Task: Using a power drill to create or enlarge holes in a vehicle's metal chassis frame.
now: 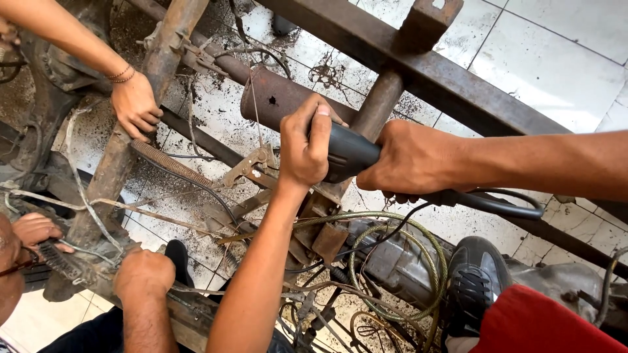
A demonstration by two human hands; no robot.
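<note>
Both our hands on the grinder at the rusty frame

Our left hand [307, 147] and right hand [405, 160] are both wrapped tight around the black grinder [350, 155], just below the rusty pipe [281, 98]. Its head is hidden, so we cannot tell any cut; the pipe looks whole. Left of the pipe, another person's hand [136, 104] grips a rusty bar [140, 98].

Single head view, steeply downward, close above rusty frame [418, 68].

Rusty frame bars [418, 68], cables [392, 261] and a co-worker's hand [136, 104] crowd all gaps.
</note>
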